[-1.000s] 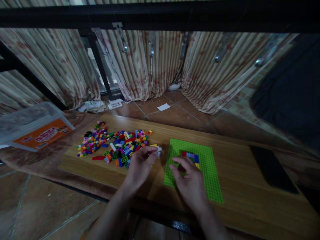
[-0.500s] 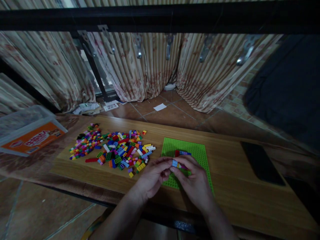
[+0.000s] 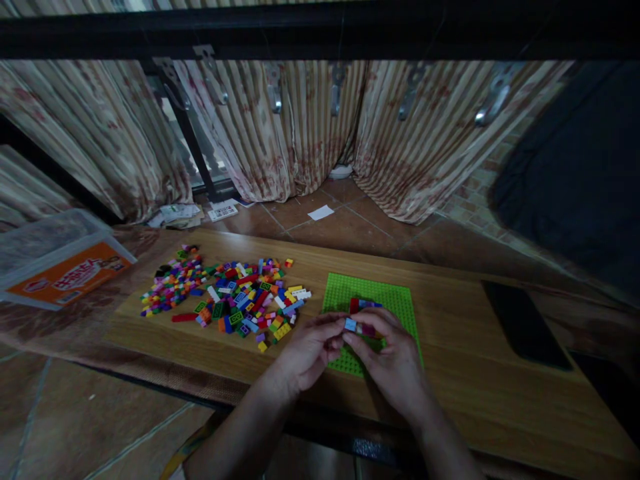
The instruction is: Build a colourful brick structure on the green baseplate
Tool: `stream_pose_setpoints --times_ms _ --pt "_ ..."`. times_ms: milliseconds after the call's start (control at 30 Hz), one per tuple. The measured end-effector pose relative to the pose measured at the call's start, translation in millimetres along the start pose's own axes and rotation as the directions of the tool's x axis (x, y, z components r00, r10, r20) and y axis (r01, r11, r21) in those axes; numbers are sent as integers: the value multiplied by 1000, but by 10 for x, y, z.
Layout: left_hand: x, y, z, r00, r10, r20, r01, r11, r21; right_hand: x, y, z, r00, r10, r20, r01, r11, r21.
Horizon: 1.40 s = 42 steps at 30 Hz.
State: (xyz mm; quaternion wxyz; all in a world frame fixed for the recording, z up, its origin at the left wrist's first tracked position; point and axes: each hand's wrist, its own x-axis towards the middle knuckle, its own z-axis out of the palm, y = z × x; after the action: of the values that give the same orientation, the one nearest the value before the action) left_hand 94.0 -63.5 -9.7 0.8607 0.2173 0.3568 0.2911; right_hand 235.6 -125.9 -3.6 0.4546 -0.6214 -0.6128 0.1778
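Both hands together above the near half of the green baseplate (image 3: 395, 300), fingertips meeting. Left hand (image 3: 313, 350) and right hand (image 3: 395, 363) pinching 1 small cluster of bricks (image 3: 356, 327) between them, light blue at the left end, darker at the right, held just over the plate. A few bricks (image 3: 364, 305), red and blue, already stuck on the plate just behind the fingers. Loose pile of coloured bricks (image 3: 235, 297) spread on the wooden table (image 3: 465, 373) to the left, near the left hand. Dark phone (image 3: 523, 325) flat on the table well to the right. Clear plastic box (image 3: 55, 257) with an orange label at far left.
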Motion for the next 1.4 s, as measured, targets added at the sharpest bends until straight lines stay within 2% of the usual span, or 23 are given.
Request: stream_pose_setpoints --times_ms 200,333,433,567,633,733,833,1000,1267,1400 --pt "-9 9 -5 1000 6 -14 -5 998 65 15 9 -4 999 -12 31 13 998 -58" --pt "8 -10 16 982 170 -80 -138 943 302 14 85 -25 999 -5 44 13 983 -183" --pt "36 -37 14 960 268 -86 -186 834 519 -7 170 -60 999 17 40 -6 964 -267" --pt "64 -90 -27 941 337 35 -245 604 758 -21 245 -74 999 37 30 -25 949 -315" --pt "68 -117 -51 925 367 93 -280 498 820 -14 253 -60 999 38 27 -28 949 -315" --pt "63 -144 -71 911 385 145 -312 416 854 2 245 -26 999 30 21 -22 953 -303" --pt "48 -148 -70 905 393 161 -320 379 868 10 231 7 1000 18 2 -17 956 -291" --pt "16 -118 -44 907 402 125 -281 358 891 10 231 47 1000 16 -25 -21 968 -248" --pt "-15 -90 -4 931 357 77 -216 370 903 -9 295 40 991 72 -115 -97 969 -229" --pt "-31 -95 5 932 349 99 -221 328 918 0 290 4 987 98 -126 -122 974 -193"
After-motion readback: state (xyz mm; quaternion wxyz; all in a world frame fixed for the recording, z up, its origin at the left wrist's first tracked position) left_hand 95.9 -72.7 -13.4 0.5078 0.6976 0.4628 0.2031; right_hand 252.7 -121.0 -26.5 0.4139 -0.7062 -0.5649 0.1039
